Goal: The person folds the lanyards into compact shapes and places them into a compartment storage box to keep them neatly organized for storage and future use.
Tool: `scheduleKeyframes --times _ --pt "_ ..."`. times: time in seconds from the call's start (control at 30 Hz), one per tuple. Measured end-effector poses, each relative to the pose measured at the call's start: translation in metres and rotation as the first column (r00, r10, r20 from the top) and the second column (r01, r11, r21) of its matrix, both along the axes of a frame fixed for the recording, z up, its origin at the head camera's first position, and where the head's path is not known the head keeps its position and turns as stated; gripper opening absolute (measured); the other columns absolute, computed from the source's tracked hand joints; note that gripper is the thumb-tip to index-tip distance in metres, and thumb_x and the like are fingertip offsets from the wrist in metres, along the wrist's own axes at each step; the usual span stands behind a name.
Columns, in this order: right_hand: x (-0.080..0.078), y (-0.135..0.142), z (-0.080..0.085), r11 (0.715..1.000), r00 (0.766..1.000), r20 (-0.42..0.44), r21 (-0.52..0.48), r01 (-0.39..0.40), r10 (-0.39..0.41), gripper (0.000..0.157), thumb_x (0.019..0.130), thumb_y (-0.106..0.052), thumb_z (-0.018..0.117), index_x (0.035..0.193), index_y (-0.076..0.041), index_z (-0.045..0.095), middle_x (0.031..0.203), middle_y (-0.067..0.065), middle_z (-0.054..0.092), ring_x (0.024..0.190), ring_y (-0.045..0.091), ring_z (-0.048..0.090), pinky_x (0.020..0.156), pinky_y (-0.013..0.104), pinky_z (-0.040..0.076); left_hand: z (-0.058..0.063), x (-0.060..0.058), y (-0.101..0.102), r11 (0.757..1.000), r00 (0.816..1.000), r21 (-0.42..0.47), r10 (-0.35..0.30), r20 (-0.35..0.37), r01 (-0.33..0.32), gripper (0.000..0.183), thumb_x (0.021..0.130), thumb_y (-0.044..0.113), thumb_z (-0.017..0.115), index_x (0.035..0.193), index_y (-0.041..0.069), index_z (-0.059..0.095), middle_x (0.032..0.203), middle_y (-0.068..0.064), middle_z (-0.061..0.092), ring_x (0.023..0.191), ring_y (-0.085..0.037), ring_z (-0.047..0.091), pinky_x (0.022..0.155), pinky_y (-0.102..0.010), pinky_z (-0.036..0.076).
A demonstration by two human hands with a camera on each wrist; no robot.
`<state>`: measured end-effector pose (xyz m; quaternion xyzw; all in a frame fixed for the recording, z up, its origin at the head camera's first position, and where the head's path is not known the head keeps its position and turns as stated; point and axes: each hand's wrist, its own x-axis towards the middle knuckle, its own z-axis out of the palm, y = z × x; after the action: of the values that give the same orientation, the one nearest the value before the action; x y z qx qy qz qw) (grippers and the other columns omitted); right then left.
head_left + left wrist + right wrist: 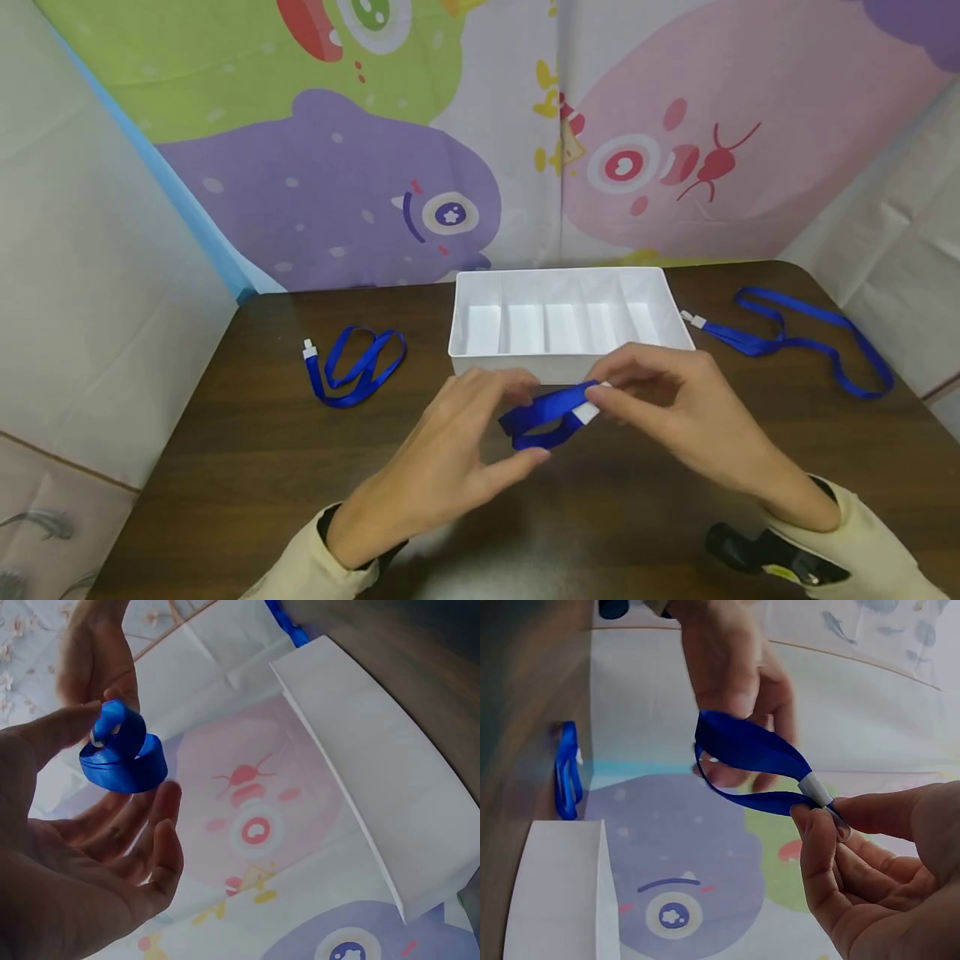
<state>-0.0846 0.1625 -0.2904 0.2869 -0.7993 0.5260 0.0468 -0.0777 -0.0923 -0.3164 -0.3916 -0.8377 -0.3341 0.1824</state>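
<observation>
Over the table, in front of the white box, my right hand (693, 421) pinches a blue lanyard (550, 407) between thumb and fingertips at its white plastic clip (815, 789). Its strap is folded into a short loop that points toward my left hand (450, 462). That hand has thumb and fingers spread apart on either side of the loop's far end. From the left wrist view the strap (124, 776) looks rolled in rings between my left thumb and relaxed fingers, which do not close round it.
A white box (495, 363) with several compartments stands at the table's back. One blue lanyard (365, 367) lies coiled to its left, another (810, 346) spreads out to its right. A black device (780, 557) is strapped at the right wrist. Cartoon-print cloth (517, 100) hangs behind the table.
</observation>
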Motion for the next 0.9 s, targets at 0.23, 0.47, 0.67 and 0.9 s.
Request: scheduleKeyframes --times 0.23,0.47,0.67,0.9 --pt "-0.002 0.007 0.006 0.999 0.997 0.071 -0.042 -0.002 0.005 0.016 0.092 -0.001 0.069 0.104 -0.011 0.069 0.085 0.003 0.072 0.070 0.019 0.068 0.063 0.033 0.058 0.001 -0.004 -0.004 1.000 1.000 0.007 -0.029 -0.004 0.029 0.022 0.090 0.017 0.075 0.110 0.010 0.067 0.101 0.005 0.068 0.098 -0.007 0.060 0.083 -0.029 0.047" --pt "-0.007 0.011 0.005 1.000 0.997 0.074 -0.005 0.027 -0.026 0.013 0.092 -0.003 0.070 0.103 -0.011 0.069 0.083 0.001 0.071 0.067 0.019 0.068 0.062 0.034 0.058 0.003 -0.003 -0.003 0.993 0.999 0.110 -0.034 0.012 0.033 0.014 0.097 0.014 0.065 0.110 0.010 0.063 0.090 0.005 0.065 0.084 -0.006 0.059 0.074 -0.026 0.051" --pt "-0.012 0.011 0.002 1.000 0.996 0.094 0.018 0.001 -0.003 0.009 0.092 -0.005 0.070 0.098 -0.012 0.068 0.078 0.002 0.069 0.062 0.018 0.064 0.058 0.032 0.055 0.003 -0.001 -0.002 0.986 0.999 0.161 -0.038 0.038 0.031 0.008 0.100 0.010 0.059 0.107 0.009 0.057 0.089 0.003 0.059 0.077 -0.007 0.056 0.064 -0.015 0.047" --pt "-0.014 0.011 0.001 1.000 0.993 0.116 0.007 -0.024 0.024 0.007 0.093 -0.004 0.069 0.097 -0.010 0.066 0.077 0.002 0.068 0.063 0.018 0.064 0.058 0.032 0.055 -0.001 -0.001 -0.001 0.988 0.994 0.139 -0.078 0.078 0.067 0.016 0.095 0.005 0.060 0.106 0.008 0.049 0.087 0.003 0.057 0.072 -0.009 0.054 0.063 -0.015 0.044"
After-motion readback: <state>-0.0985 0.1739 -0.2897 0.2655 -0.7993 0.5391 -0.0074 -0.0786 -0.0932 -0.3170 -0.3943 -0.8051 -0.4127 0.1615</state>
